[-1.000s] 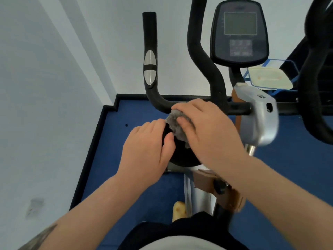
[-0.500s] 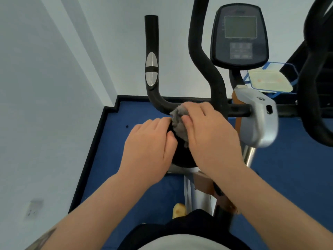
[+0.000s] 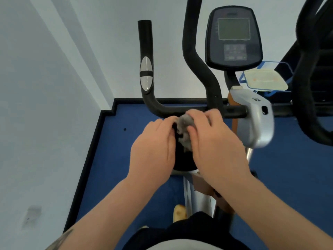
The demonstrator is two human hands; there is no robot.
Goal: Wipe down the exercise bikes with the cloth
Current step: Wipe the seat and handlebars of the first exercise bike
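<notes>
Both hands meet on the crumpled grey cloth (image 3: 183,130) just below the black curved handlebar (image 3: 155,103), the right hand (image 3: 214,141) grasping it, the left hand (image 3: 153,150) pinching its edge, hiding the bike's black knob beneath, beside the silver stem housing (image 3: 255,120).

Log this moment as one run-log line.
step: wiping bike | right hand: grips cloth below handlebar | left hand: fingertips at cloth, grip unclear | console: untouched

Both hands on grey cloth (image 3: 185,127) at black handlebar (image 3: 162,109) of exercise bike: right hand (image 3: 214,141) grips it, left hand (image 3: 153,150) pinches its edge. Console (image 3: 233,37) above, blue floor (image 3: 111,159) below.
</notes>
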